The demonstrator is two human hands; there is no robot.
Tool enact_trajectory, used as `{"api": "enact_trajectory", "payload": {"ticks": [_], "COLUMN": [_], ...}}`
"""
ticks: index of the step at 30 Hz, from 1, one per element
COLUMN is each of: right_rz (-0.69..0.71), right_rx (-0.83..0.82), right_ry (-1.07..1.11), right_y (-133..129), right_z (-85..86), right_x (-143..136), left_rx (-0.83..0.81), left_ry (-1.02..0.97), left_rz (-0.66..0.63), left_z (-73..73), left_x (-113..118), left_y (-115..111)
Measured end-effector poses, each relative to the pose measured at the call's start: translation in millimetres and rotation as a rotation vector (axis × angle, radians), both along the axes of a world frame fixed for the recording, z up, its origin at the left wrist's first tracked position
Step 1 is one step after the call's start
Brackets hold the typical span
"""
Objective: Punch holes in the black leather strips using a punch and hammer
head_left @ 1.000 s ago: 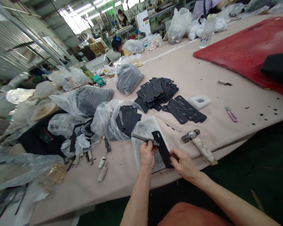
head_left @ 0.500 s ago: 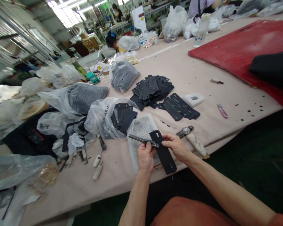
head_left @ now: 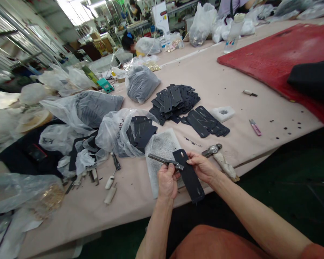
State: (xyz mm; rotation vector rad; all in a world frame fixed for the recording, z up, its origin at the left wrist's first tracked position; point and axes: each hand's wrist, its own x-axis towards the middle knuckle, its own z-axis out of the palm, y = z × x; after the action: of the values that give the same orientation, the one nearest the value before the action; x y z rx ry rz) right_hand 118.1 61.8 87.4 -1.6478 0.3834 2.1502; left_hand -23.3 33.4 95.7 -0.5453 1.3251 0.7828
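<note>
A metal punch (head_left: 162,160) is pinched in my left hand (head_left: 167,180), its shaft pointing to the left. My right hand (head_left: 201,165) grips the edge of a dark, long strap-like piece (head_left: 190,180) that has rounded ends and a slot near each end. The punch's near end lies against or just in front of this piece; I cannot tell whether they touch. Beneath both is a speckled white slab (head_left: 160,144) near the table's edge. To the right of my right hand lies a hammer (head_left: 213,150) with a wrapped handle (head_left: 226,167).
A heap of dark pieces (head_left: 175,99) and a smaller stack (head_left: 205,122) lie beyond the slab. A plastic bag of pieces (head_left: 116,133) stands left. Pink-handled snips (head_left: 255,127) and a red board (head_left: 275,57) are right. Several hand tools (head_left: 112,180) lie at left.
The dark piece has shifted slightly right and down, its lower end swinging outward, with my right hand on it. The punch stays in my left hand. The view has moved slightly.
</note>
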Motion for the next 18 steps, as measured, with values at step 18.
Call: {"api": "enact_trajectory", "payload": {"ticks": [18], "right_rz": [0.705], "right_rx": [0.841], "right_ry": [-0.335], "right_y": [-1], "right_z": [41.6], "right_x": [-23], "left_rx": [-0.089], "left_ry": [-0.301], "left_rz": [0.185], "left_z": [-16.0], "left_x": [-8], "left_y": [-9]}}
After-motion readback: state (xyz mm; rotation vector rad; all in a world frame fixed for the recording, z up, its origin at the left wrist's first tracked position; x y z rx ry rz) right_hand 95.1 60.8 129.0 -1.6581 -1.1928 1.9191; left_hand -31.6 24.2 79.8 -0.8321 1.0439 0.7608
